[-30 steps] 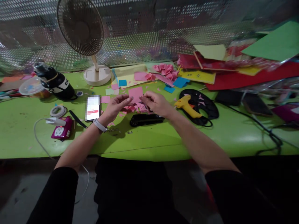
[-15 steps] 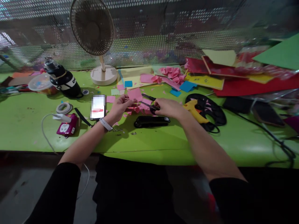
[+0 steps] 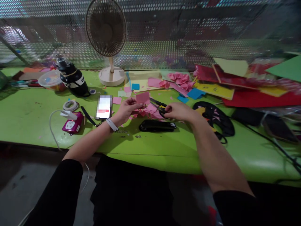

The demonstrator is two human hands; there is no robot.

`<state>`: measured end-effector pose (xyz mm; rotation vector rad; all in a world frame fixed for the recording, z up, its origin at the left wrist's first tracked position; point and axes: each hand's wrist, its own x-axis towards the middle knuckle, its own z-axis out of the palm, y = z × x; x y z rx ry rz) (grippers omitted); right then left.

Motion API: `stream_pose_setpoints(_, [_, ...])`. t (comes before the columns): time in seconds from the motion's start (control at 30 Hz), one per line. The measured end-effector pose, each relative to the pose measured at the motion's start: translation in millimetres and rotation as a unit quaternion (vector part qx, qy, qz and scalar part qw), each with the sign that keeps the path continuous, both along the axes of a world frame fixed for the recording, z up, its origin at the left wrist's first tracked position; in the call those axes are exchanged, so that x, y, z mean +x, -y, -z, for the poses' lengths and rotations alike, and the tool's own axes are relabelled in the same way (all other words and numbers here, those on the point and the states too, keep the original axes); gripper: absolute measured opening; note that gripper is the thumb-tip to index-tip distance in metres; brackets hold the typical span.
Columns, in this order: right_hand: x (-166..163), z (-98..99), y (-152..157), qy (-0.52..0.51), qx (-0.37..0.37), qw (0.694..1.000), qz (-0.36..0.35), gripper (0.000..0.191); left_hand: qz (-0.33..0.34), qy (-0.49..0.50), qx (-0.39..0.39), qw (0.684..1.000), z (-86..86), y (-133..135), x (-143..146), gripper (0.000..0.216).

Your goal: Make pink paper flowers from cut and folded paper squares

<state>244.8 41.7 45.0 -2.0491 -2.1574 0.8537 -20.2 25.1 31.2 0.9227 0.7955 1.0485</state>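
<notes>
Between thumb and fingers, my left hand (image 3: 128, 109) pinches a small pink paper piece (image 3: 142, 98), held up above the table. My right hand (image 3: 175, 111) is closed round the handles of dark scissors (image 3: 162, 110), whose blades point left toward the paper. Pink paper scraps (image 3: 151, 112) lie in a heap under both hands. Just in front of the heap lies a black stapler (image 3: 157, 126). To the left of my left hand is a phone (image 3: 104, 107) with a lit screen.
A fan (image 3: 111, 77) and a black bottle (image 3: 74, 82) stand at the back left. Nearer are a tape roll (image 3: 71, 106) and a purple power adapter (image 3: 72, 124) with a cable. Crumpled pink paper (image 3: 182, 81), red sheets (image 3: 254, 97) and a black ring-shaped thing (image 3: 227, 125) occupy the right.
The view has shifted, so things on the table appear further right. My left hand now holds the pink piece more upright. The scissors stay in my right hand, blades closer together.
</notes>
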Motion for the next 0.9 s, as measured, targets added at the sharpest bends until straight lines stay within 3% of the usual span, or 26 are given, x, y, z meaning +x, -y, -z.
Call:
stream_pose_setpoints(0.13, [1.5, -1.7, 3.1, -0.207, 0.008, 0.974, 0.086, 0.022, -0.011, 0.021, -0.002, 1.0, -0.8, 1.1, 0.4, 0.03])
stream_pose_setpoints(0.3, [-10.9, -8.7, 13.2, -0.388, -0.011, 0.916, 0.1, 0.043, -0.024, 0.012, 0.001, 1.0, -3.7, 3.5, 2.7, 0.027])
stream_pose_setpoints(0.53, [-24.2, -13.4, 24.7, -0.413, -0.065, 0.907, 0.048, 0.067, -0.037, 0.03, -0.004, 0.999, -5.4, 3.7, 3.0, 0.028])
stream_pose_setpoints(0.9, [-29.5, -16.4, 30.3, -0.399, -0.073, 0.914, -0.015, 0.079, -0.071, 0.001, 0.032, 0.997, -6.6, 4.8, -0.8, 0.03])
